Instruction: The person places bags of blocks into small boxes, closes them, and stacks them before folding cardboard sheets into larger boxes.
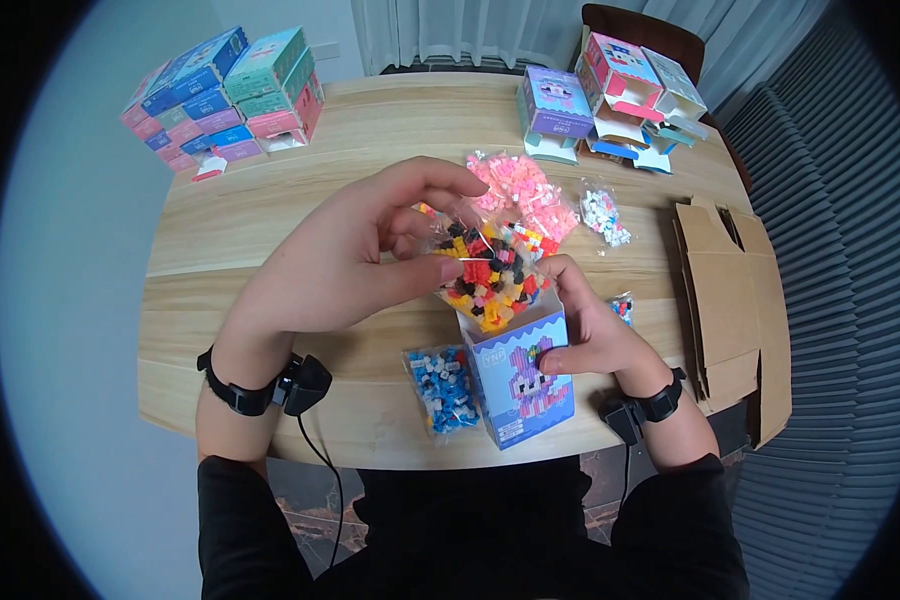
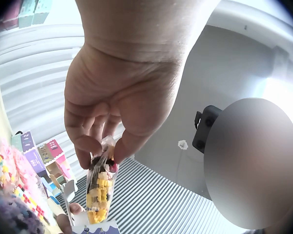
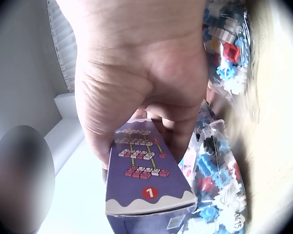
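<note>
Two hands meet over the worktop (image 1: 220, 240): the left hand (image 1: 340, 255) pinches the top of a clear bag of mixed bricks (image 2: 101, 187), and the right hand (image 1: 600, 330) holds a purple-blue box (image 1: 520, 380). The bag hangs lengthwise from the left grip, its lower end at the box's mouth; whether any of it is inside, I cannot tell. The left hand's grip is narrow, thumb on one side of the bag and bent fingers on the other, with the wrist above it. The right hand reaches in from the other side, its thumb on the printed front and its fingers round the far side, the box slightly tilted. Beside the box lies a bag of blue bricks (image 1: 442, 390); beyond the hands are pink bricks (image 1: 520, 190).
</note>
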Available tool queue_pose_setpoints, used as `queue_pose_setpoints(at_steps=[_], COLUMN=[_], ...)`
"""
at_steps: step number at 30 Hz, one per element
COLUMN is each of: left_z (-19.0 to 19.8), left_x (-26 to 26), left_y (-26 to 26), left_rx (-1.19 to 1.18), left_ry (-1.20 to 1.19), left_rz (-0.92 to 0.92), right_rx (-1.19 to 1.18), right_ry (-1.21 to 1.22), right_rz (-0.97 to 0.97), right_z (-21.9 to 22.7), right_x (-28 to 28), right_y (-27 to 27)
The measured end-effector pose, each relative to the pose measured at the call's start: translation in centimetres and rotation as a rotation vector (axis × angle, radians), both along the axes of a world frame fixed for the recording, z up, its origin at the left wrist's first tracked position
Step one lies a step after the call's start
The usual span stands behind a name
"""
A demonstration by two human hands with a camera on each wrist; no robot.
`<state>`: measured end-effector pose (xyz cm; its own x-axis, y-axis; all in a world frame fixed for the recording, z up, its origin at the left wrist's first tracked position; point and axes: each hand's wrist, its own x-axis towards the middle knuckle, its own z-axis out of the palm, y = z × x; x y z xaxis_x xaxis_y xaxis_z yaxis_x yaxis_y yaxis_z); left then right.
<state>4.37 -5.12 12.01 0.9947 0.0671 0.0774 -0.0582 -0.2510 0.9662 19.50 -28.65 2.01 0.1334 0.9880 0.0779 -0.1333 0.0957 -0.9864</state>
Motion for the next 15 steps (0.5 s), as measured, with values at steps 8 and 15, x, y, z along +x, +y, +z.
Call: queue_pose_setpoints(at_steps=[8, 15], left_z=[-1.1, 0.4], left_x=[0.3, -0.1], left_y=[-0.8, -0.8], left_rx=[-0.013, 0.123], left_ry=[0.035, 0.145], left_rz=[-0.015, -0.008], right_rx=[0.026, 0.047], right_ry=[0.068, 0.138], right_rz=[-0.049, -0.087], right_z=[-0.5, -0.1], right_x=[0.1, -0.1], right_y=[0.3, 0.4])
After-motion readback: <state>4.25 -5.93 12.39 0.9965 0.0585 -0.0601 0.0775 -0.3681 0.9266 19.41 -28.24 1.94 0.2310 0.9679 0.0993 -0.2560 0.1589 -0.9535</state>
